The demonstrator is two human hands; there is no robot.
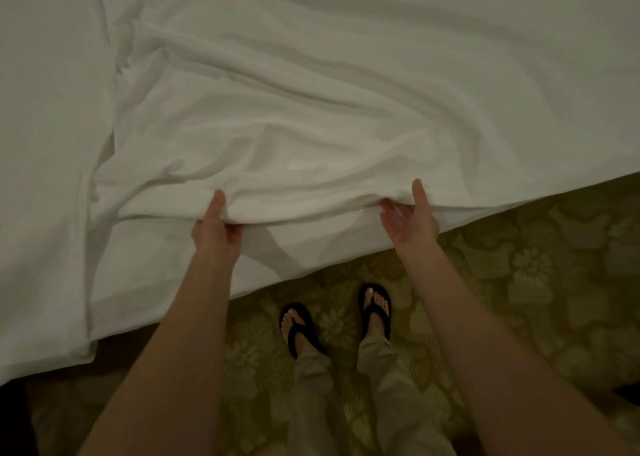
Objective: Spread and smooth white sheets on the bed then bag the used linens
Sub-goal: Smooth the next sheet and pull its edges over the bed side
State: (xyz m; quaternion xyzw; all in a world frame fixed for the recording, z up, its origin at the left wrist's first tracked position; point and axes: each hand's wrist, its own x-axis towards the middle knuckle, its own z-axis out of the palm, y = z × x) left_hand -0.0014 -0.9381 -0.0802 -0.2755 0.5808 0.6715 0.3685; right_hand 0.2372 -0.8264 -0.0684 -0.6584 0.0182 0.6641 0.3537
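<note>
Covering bed edge to edge: white sheet [311, 91], rumpled, near hem bunched at 6 o'clock. Left hand [216, 228], right hand [410, 220]: fingers curled, each pinching hem fold. Risk: uneven pull skews sheet, deepens creases; loose grip drops hem. Patterned carpet [519, 282], 4 o'clock. Black sandals [337, 320] just beside draped edge, trip hazard. No linen bag visible.

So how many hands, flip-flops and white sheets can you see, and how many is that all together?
Hands: 2, the left hand and the right hand, each gripping the sheet's edge
Black flip-flops: 2, one and another
White sheets: 1, the wrinkled sheet on the bed
Total: 5
</note>
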